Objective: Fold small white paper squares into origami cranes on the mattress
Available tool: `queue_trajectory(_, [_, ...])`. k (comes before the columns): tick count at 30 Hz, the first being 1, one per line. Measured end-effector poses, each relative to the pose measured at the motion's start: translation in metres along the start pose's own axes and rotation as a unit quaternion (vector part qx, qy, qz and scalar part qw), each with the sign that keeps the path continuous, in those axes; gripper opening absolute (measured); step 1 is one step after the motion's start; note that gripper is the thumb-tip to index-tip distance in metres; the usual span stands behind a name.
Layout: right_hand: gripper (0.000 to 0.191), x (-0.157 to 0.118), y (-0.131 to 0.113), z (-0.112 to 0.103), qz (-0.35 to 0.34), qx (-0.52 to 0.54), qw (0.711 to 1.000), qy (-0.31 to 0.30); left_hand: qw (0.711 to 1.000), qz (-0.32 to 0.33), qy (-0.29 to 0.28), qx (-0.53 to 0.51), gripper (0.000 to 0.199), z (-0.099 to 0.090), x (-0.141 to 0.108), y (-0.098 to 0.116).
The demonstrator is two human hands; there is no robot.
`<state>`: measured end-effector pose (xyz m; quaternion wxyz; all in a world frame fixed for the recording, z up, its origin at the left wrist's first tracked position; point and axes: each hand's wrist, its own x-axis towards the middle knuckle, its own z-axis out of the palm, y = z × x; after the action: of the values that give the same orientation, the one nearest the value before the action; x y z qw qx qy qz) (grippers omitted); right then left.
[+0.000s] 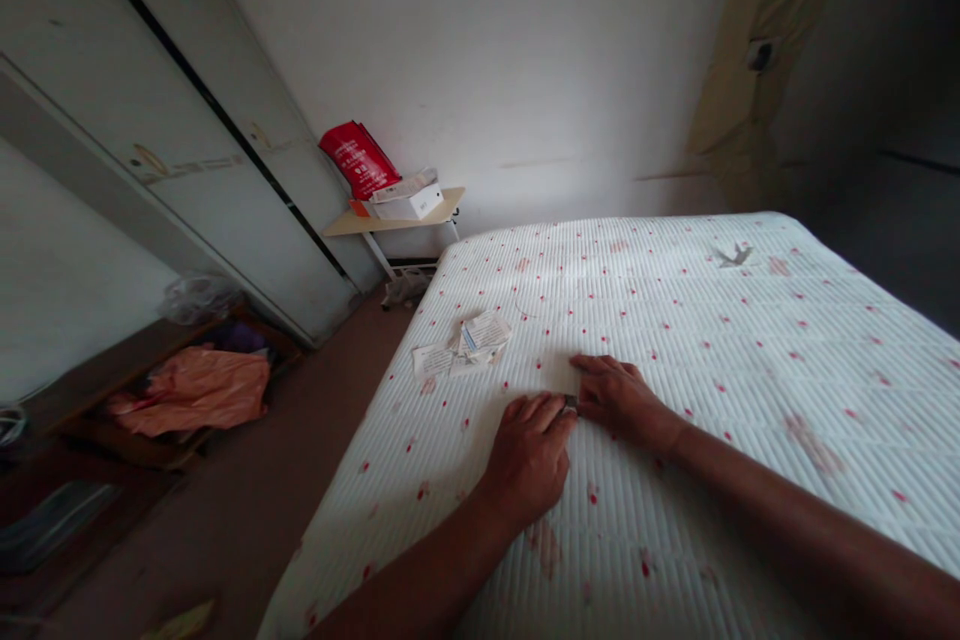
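My left hand [529, 455] rests on the mattress [675, 370], fingers bent and pressed together. Its thumb and fingertips meet a small dark grey piece [571, 403]. From the other side my right hand [619, 397] pinches the same piece, with its forefinger reaching forward on the cover. The piece is mostly hidden by the fingers, so I cannot tell its kind. Just beyond my left hand lie several overlapping scraps of printed paper [484, 332]. A grey, pointed folded shape [735, 256], seemingly paper, sits toward the far right of the mattress.
A small table [397, 217] by the wall bears a red bag [360, 160] and a white box [409, 204]. Cabinet doors [187, 140] stand at the left. Below them, an orange cloth or bag [199, 390] lies on a low wooden piece. A socket [761, 54] is on the wall.
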<state>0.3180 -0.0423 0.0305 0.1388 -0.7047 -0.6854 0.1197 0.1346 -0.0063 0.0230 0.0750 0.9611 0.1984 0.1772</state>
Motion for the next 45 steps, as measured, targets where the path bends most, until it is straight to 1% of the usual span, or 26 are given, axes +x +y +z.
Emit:
queue_trajectory(7, [0.010, -0.003, 0.003, 0.001, -0.007, 0.031, 0.999, 0.033, 0.999, -0.021, -0.011, 0.039, 0.037, 0.004, 0.000, 0.004])
queue_trajectory(11, [0.006, -0.003, 0.011, 0.001, -0.008, 0.055, 0.998, 0.039, 0.999, -0.019, -0.011, 0.042, 0.037, 0.003, 0.000, 0.004])
queue_trajectory(13, [0.007, -0.003, 0.018, 0.000, -0.013, 0.070, 0.996, 0.048, 0.999, -0.016, -0.016, 0.039, 0.036, 0.001, 0.000, 0.004])
queue_trajectory(16, [0.009, -0.005, 0.029, -0.002, -0.021, 0.116, 0.991, 0.066, 0.999, -0.017, -0.019, 0.036, 0.034, -0.001, 0.001, 0.005])
queue_trajectory(18, [0.009, -0.008, 0.036, -0.003, -0.022, 0.171, 0.982, 0.072, 0.999, -0.017, -0.016, 0.034, 0.033, 0.000, 0.001, 0.005])
queue_trajectory(20, [0.010, -0.010, 0.039, -0.003, -0.015, 0.220, 0.972, 0.078, 0.999, -0.016, -0.012, 0.031, 0.033, 0.000, 0.001, 0.005])
queue_trajectory(22, [0.011, -0.012, 0.039, -0.001, -0.007, 0.234, 0.968, 0.087, 0.999, -0.017, -0.011, 0.027, 0.034, 0.001, 0.001, 0.004])
queue_trajectory(26, [0.016, -0.015, 0.033, 0.004, -0.020, 0.196, 0.976, 0.092, 1.000, -0.015, -0.006, 0.018, 0.036, 0.001, 0.000, 0.003])
queue_trajectory(32, [0.008, -0.021, 0.032, 0.001, -0.046, 0.214, 0.972, 0.086, 1.000, -0.006, 0.006, -0.005, 0.037, 0.001, -0.002, 0.000])
queue_trajectory(35, [0.008, -0.021, 0.032, -0.001, -0.070, 0.177, 0.978, 0.084, 1.000, -0.004, 0.017, -0.010, 0.038, 0.003, -0.002, -0.001])
queue_trajectory(38, [0.009, -0.021, 0.029, -0.003, -0.094, 0.142, 0.981, 0.087, 1.000, -0.001, 0.010, -0.013, 0.037, 0.004, -0.003, -0.002])
queue_trajectory(41, [0.010, -0.020, 0.026, -0.003, -0.101, 0.102, 0.985, 0.091, 1.000, -0.001, 0.006, -0.009, 0.037, 0.006, -0.003, -0.002])
queue_trajectory(45, [0.012, -0.020, 0.025, -0.002, -0.105, 0.071, 0.988, 0.091, 1.000, 0.005, 0.017, 0.003, 0.037, 0.008, -0.003, -0.002])
